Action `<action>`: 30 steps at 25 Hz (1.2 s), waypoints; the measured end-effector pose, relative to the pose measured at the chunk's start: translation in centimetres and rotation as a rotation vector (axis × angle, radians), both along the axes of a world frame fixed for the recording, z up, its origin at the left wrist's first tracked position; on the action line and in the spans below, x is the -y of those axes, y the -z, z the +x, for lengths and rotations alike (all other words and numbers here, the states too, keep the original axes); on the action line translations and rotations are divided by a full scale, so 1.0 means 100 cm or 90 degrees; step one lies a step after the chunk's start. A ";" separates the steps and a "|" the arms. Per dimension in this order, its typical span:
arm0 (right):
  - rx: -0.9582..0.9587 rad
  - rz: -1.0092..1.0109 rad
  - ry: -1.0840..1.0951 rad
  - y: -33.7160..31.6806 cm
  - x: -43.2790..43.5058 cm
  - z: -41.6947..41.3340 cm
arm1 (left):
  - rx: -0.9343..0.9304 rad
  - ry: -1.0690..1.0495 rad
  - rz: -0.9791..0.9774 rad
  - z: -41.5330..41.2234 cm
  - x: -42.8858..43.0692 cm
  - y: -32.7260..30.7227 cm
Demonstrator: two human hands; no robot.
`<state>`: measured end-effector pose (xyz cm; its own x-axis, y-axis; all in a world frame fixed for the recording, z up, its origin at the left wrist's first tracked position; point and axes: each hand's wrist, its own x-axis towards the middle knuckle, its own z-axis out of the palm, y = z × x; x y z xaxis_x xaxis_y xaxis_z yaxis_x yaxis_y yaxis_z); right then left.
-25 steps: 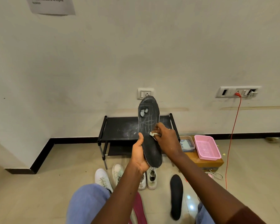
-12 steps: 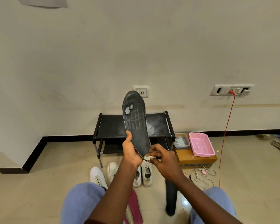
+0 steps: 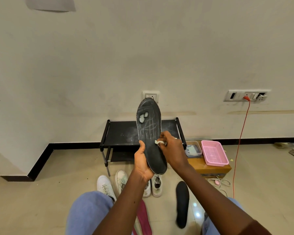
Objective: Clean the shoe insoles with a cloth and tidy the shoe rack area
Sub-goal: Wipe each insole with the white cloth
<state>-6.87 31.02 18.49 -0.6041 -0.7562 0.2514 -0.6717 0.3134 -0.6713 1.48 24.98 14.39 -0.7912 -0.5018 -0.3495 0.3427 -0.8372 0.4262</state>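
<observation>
Upward along the insole [image 3: 149, 129] went the right hand [image 3: 173, 150], pinching the cloth [image 3: 159, 142]; clear tub [image 3: 193, 150] beside pink basket [image 3: 217, 164], contents unclear; left hand [image 3: 142, 165] grips the heel, insole upright, toe up

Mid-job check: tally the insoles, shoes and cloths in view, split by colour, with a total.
Black insoles: 2, one held, one on the floor
Pink insoles: 1
White shoes: 4
Cloths: 1
Total: 8
</observation>
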 end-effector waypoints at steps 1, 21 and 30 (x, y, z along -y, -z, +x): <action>0.023 -0.010 0.021 -0.002 0.004 -0.002 | 0.011 -0.004 -0.004 0.001 -0.001 0.000; 0.542 0.188 -0.020 -0.023 -0.025 -0.001 | 0.005 -0.038 -0.050 0.000 0.010 0.000; 0.087 0.164 -0.098 -0.018 -0.014 0.017 | -0.001 -0.010 -0.021 0.001 -0.002 0.002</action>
<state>-5.20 32.42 20.28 -0.4922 -0.8697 -0.0354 -0.6337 0.3860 -0.6704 1.55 25.14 14.19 -0.7840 -0.5246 -0.3319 0.3557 -0.8178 0.4525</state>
